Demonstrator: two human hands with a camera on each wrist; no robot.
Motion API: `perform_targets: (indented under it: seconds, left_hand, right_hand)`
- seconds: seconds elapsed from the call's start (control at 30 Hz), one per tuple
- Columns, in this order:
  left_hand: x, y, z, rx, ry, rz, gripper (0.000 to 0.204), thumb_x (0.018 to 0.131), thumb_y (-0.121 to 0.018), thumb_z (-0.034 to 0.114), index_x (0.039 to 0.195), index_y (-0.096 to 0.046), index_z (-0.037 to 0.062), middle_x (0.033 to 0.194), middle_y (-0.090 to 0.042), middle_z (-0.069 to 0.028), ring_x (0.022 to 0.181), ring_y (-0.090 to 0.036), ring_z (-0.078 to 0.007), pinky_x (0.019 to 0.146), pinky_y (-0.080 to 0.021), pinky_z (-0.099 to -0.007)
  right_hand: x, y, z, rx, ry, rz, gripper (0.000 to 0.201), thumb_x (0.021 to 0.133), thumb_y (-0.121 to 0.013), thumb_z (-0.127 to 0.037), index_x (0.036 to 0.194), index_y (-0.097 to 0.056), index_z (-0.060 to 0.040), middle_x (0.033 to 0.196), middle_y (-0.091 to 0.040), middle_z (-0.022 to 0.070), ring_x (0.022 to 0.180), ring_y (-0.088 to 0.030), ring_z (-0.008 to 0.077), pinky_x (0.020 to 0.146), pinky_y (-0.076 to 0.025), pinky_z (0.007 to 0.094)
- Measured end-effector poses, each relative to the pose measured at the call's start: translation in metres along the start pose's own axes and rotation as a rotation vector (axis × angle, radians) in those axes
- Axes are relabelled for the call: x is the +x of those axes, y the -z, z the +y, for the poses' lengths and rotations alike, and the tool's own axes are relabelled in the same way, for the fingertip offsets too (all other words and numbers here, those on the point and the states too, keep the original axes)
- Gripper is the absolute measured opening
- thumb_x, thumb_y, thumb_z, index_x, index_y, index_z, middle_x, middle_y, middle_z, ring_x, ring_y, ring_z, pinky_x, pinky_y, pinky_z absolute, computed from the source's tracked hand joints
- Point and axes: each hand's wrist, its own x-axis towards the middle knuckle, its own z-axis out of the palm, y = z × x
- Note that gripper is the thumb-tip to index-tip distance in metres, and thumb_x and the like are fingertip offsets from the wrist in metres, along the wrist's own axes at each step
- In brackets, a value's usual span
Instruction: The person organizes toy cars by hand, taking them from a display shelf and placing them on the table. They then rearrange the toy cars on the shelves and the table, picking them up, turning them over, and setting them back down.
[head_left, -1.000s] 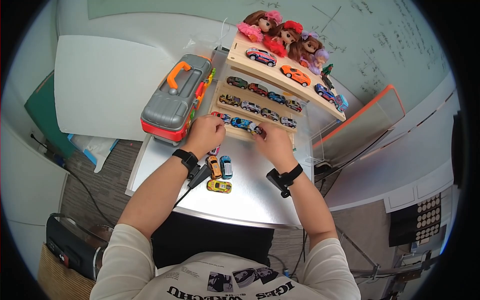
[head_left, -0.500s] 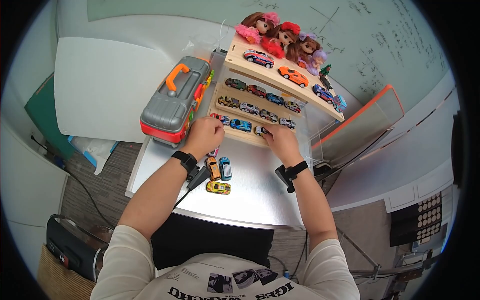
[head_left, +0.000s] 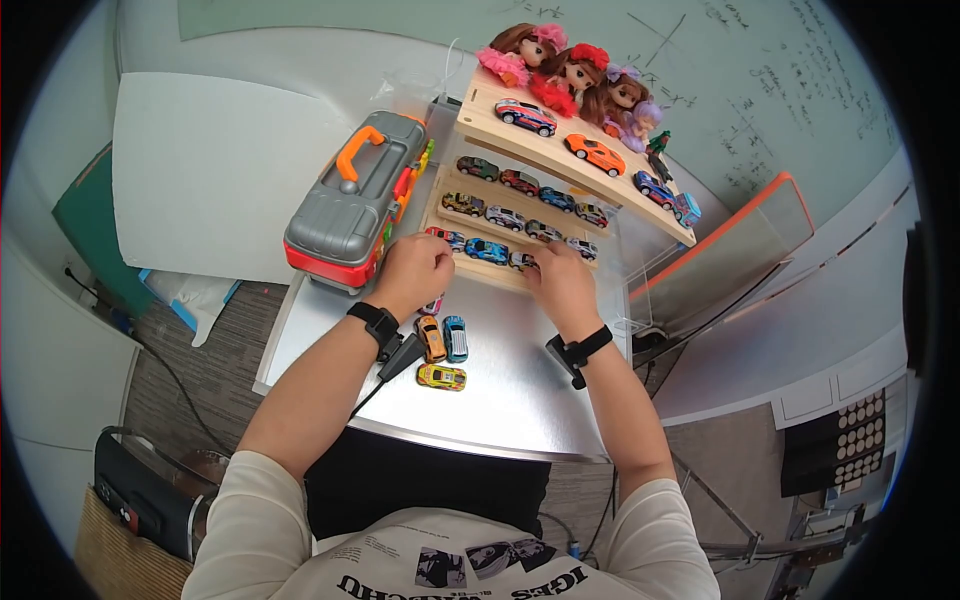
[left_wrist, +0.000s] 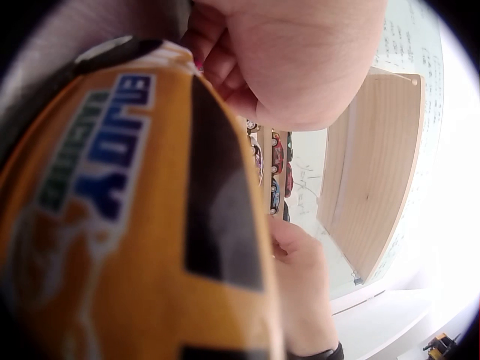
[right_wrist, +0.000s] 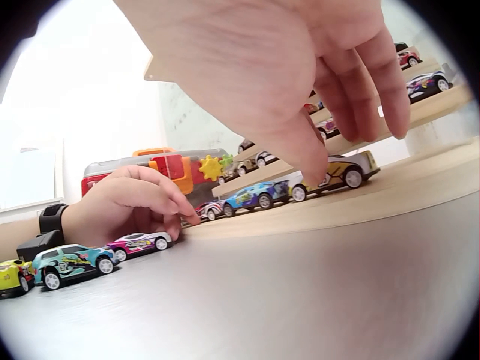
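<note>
My right hand (head_left: 565,280) reaches to the front step of the wooden tiered rack (head_left: 490,270). It pinches a white and yellow toy car (right_wrist: 356,169), its thumb on the near side, and the car's wheels are at the board. Left of this car stands a blue toy car (head_left: 487,250), then a red and blue one (head_left: 445,238). My left hand (head_left: 415,270) rests loosely curled by the rack's left end, beside a pink and white toy car (right_wrist: 139,244) on the table. An orange toy car (left_wrist: 150,225) fills the left wrist view.
Teal (head_left: 456,340) and yellow (head_left: 442,377) toy cars lie on the metal table (head_left: 500,400) nearer the body. A grey and red toolbox (head_left: 355,200) stands left of the rack. Above it overhangs a wooden shelf (head_left: 560,140) with dolls and cars.
The right hand has set the white and yellow car, earlier tilted close against the blue car, down flat on the front step slightly further right. The left hand has stayed in place.
</note>
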Motion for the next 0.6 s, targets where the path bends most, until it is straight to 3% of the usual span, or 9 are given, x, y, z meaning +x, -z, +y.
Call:
perform_targets:
  seconds: [0.1,0.17,0.2,0.27,0.37,0.5,0.6]
  left_hand:
    - [0.0,-0.001,-0.002,-0.012,-0.004,0.0,0.015,0.081,-0.065,0.012,0.085,-0.077,0.0018,0.086,-0.073,-0.0211,0.081,-0.07,-0.0391,0.076,-0.057,-0.0474]
    - [0.0,-0.002,-0.001,-0.02,0.01,0.0,0.015,0.082,-0.065,0.012,0.085,-0.076,0.0018,0.086,-0.072,-0.021,0.081,-0.07,-0.0392,0.076,-0.057,-0.0476]
    - [0.0,-0.002,-0.001,-0.026,0.023,0.005,0.015,0.082,-0.065,0.012,0.084,-0.076,0.0019,0.086,-0.072,-0.021,0.082,-0.07,-0.0393,0.076,-0.057,-0.0478]
    - [0.001,-0.002,-0.001,-0.023,0.014,-0.004,0.015,0.082,-0.065,0.012,0.084,-0.076,0.0019,0.086,-0.072,-0.0209,0.081,-0.07,-0.0394,0.075,-0.057,-0.048]
    - [0.0,-0.001,-0.002,-0.028,0.002,0.005,0.015,0.082,-0.065,0.012,0.083,-0.075,0.0018,0.085,-0.072,-0.0207,0.081,-0.07,-0.0396,0.075,-0.056,-0.0484]
    - [0.0,0.0,0.0,-0.03,0.002,0.015,0.015,0.082,-0.064,0.012,0.082,-0.075,0.0019,0.084,-0.071,-0.0205,0.08,-0.07,-0.0396,0.074,-0.056,-0.0483]
    - [0.001,-0.001,-0.001,-0.036,0.011,-0.003,0.015,0.082,-0.064,0.012,0.083,-0.075,0.0018,0.085,-0.071,-0.0206,0.081,-0.07,-0.0396,0.074,-0.056,-0.0483]
  right_hand:
    - [-0.006,0.006,-0.022,0.071,0.007,0.061,0.016,0.084,-0.073,-0.014,0.094,-0.072,-0.0025,0.093,-0.069,0.0175,0.091,-0.069,0.0381,0.078,-0.057,0.047]
    - [-0.016,0.007,-0.042,0.391,0.015,-0.129,0.02,0.086,-0.072,-0.021,0.092,-0.072,-0.0012,0.087,-0.07,0.0197,0.085,-0.069,0.0397,0.076,-0.056,0.0486]
    - [-0.021,0.011,-0.054,0.391,0.011,-0.126,0.02,0.086,-0.072,-0.021,0.092,-0.072,-0.0012,0.087,-0.07,0.0197,0.085,-0.069,0.0397,0.076,-0.056,0.0486]
    - [-0.028,0.017,-0.074,0.424,-0.029,-0.369,0.026,0.089,-0.071,-0.027,0.091,-0.072,-0.0011,0.08,-0.07,0.021,0.079,-0.069,0.0412,0.074,-0.056,0.0501]
    - [-0.035,-0.002,-0.071,0.332,0.034,-0.318,0.031,0.089,-0.075,-0.031,0.094,-0.073,-0.0012,0.076,-0.072,0.0163,0.071,-0.07,0.0348,0.066,-0.055,0.0426]
    - [-0.035,0.006,-0.073,0.342,0.02,-0.282,0.032,0.087,-0.077,-0.033,0.093,-0.073,-0.0012,0.076,-0.071,0.0165,0.071,-0.071,0.035,0.066,-0.055,0.0433]
    - [-0.04,0.02,-0.084,0.417,0.011,-0.358,0.031,0.088,-0.075,-0.032,0.093,-0.072,-0.0012,0.075,-0.071,0.0162,0.071,-0.07,0.0364,0.067,-0.055,0.0439]
